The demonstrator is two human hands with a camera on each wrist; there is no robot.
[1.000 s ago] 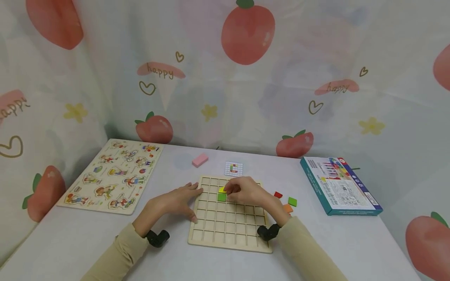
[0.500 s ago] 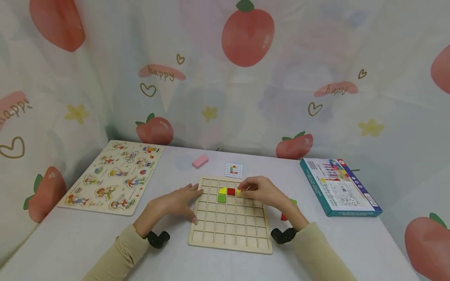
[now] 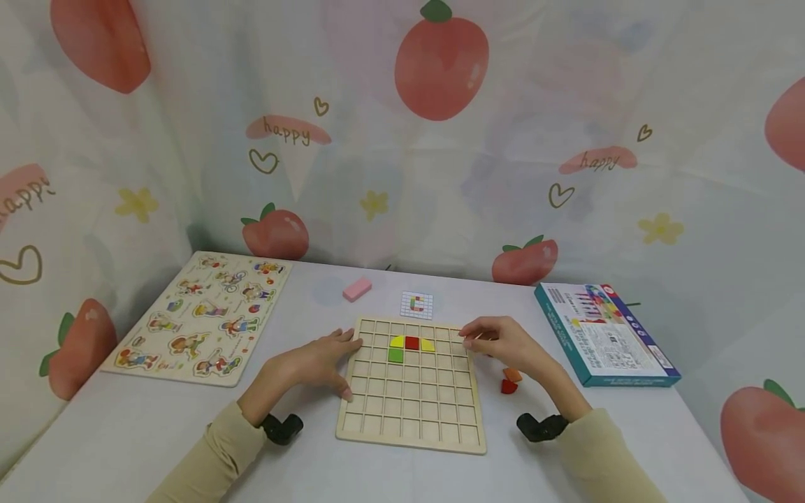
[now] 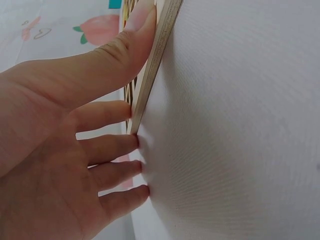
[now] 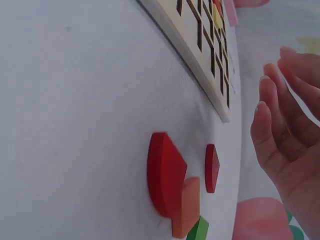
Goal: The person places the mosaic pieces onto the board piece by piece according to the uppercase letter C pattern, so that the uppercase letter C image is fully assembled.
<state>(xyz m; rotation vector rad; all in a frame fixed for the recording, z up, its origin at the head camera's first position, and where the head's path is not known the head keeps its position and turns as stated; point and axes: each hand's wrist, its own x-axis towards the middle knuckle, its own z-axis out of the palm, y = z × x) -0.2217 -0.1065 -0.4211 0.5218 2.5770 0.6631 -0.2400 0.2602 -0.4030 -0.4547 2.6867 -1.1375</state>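
A wooden grid board (image 3: 411, 419) lies flat before me. In its second row sit a yellow tile (image 3: 397, 341), a red tile (image 3: 412, 342) and another yellow tile (image 3: 428, 344), with a green tile (image 3: 396, 355) under the first. My left hand (image 3: 342, 363) rests at the board's left edge; in the left wrist view the left hand (image 4: 125, 75) has its thumb against the board's edge (image 4: 155, 65) and its fingers on the table. My right hand (image 3: 478, 341) hovers by the board's right edge, fingers relaxed and empty, as the right hand (image 5: 272, 100) shows in the right wrist view.
Loose pieces lie right of the board: an orange piece (image 3: 513, 375), a red piece (image 3: 508, 386), and a green piece (image 5: 199, 231). A pattern card (image 3: 418, 303) and a pink block (image 3: 357, 288) lie behind the board. A boxed game (image 3: 604, 334) is at right, a picture puzzle (image 3: 201, 314) at left.
The right hand left a red and a second yellow tile in the board's row, then drew back to the right off the board. The left hand stayed put.
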